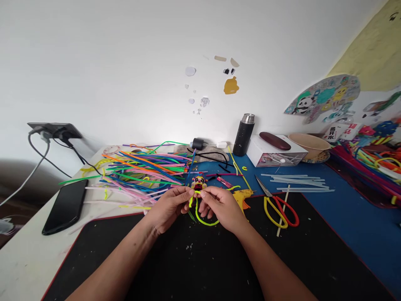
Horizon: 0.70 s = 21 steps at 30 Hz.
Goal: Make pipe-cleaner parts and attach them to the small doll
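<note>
A neon yellow-green pipe cleaner [206,224] is pinched at a bend between the fingertips of both my hands, and its long end loops down below them. My left hand [169,205] is closed on it from the left. My right hand [224,205] grips it close beside, thumb and forefinger together with the other fingers curled. Just beyond the fingertips is a small colourful figure [199,182] with big dark eyes; I cannot tell whether it is held or standing. Past my right hand lies a yellow glue gun [242,197], partly hidden.
Many coloured pipe cleaners [147,165] are heaped on the left, near a black phone [64,207]. Scissors [277,205] and clear glue sticks [297,182] lie right. A black flask [244,134], white box [266,156] and bowl [308,144] stand behind, on the black mat's [194,267] far side.
</note>
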### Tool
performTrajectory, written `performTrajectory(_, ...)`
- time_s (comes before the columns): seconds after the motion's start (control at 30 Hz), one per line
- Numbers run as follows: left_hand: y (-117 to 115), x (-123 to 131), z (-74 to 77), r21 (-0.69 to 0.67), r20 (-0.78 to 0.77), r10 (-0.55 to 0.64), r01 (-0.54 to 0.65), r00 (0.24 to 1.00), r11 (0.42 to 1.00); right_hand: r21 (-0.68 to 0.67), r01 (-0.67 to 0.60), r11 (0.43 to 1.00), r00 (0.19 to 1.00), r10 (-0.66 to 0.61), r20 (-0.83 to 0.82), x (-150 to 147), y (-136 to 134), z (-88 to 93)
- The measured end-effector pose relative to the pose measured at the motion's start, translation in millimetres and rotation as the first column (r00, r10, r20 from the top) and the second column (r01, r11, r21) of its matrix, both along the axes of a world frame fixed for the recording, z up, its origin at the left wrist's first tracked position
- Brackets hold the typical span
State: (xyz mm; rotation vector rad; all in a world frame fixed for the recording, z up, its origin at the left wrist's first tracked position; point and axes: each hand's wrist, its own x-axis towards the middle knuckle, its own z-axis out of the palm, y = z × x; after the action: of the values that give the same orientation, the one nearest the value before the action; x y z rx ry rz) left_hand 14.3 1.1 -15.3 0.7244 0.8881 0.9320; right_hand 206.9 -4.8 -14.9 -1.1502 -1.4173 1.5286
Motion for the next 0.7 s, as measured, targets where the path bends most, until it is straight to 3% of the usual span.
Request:
performTrajectory(0.1,1.8,-1.0,-0.7,-0.001,0.024,0.02,-0.02,1.0,1.0,-0.036,-0.037,0.999,0.999,0.036,-0.018,0.6,-0.4,0.3)
performTrajectory(0.37,0.2,-0.4,5.4,-0.04,0.113,0.023,-0.018,0.993,0.999,-0.158,-0.09,0.983,0.962,0.045,-0.269,4.5,-0.4,3.3)
performTrajectory(0.57,-1.2,-4.5,7.7,-0.037,0.103,-0.057,0.061,0.993,0.997,-0.183,-0.098,0.978,0.955,0.041,-0.294,2.4,-2.0,2.2)
performTrajectory(0.7,0.9,-5.2,7.2,-0.046,0.105,-0.041,0.046,0.994,0.998,-0.181,-0.092,0.979,0.959,0.038,-0.279,1.4,-2.3,2.5)
